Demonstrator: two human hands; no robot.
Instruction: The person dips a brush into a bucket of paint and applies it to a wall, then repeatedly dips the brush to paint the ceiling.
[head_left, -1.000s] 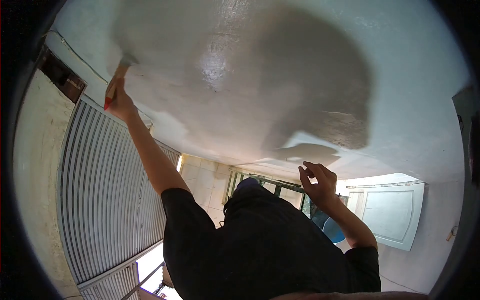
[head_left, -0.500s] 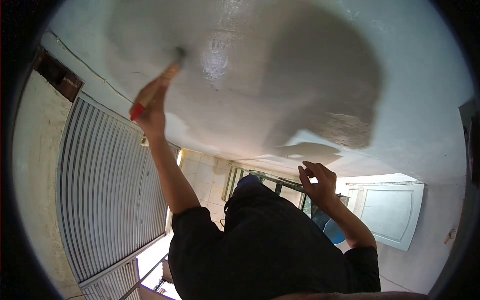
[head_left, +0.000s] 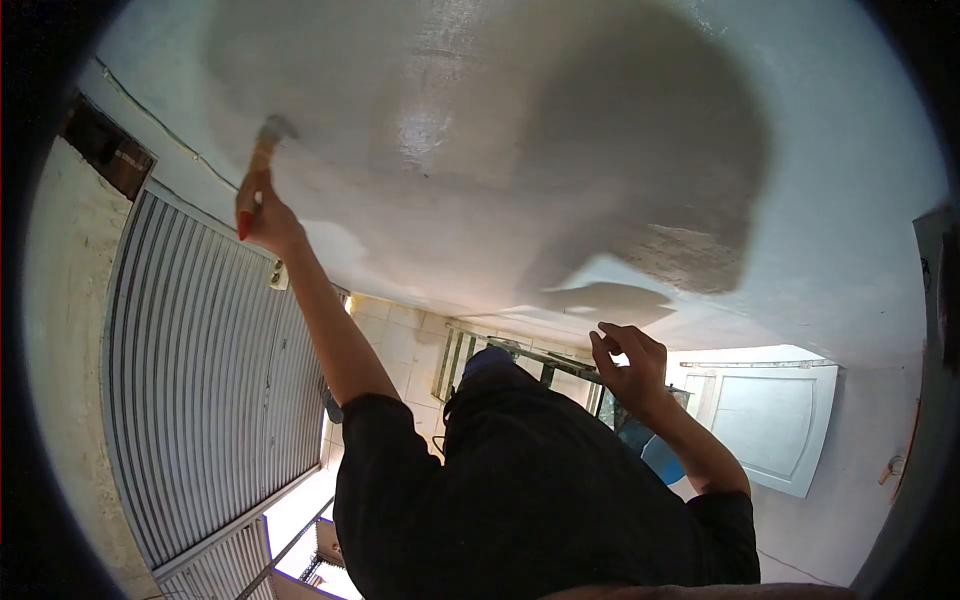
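Note:
My left hand (head_left: 265,215) is closed around a paintbrush (head_left: 264,152) with a wooden handle and a red end. The brush head points up at the pale wall (head_left: 380,215), blurred by motion; whether the bristles touch the surface I cannot tell. Lower down on the other side, my right hand (head_left: 635,370) is raised, its fingers loosely curled. A small gap shows between thumb and forefinger, and no object is visible in that hand. Above my left forearm the wall carries a glossy, wet-looking streak (head_left: 425,135).
A corrugated metal shutter (head_left: 210,370) stands at left, below a thin cable (head_left: 165,130) running along the wall. Behind me are a green-and-white slatted rack (head_left: 455,365), a blue bucket (head_left: 660,460) and a white panelled door (head_left: 770,425). A rough peeling patch (head_left: 680,255) marks the wall.
My left hand has moved left with the paintbrush, and the brush head now sits farther left and slightly lower. My right hand stays almost where it was.

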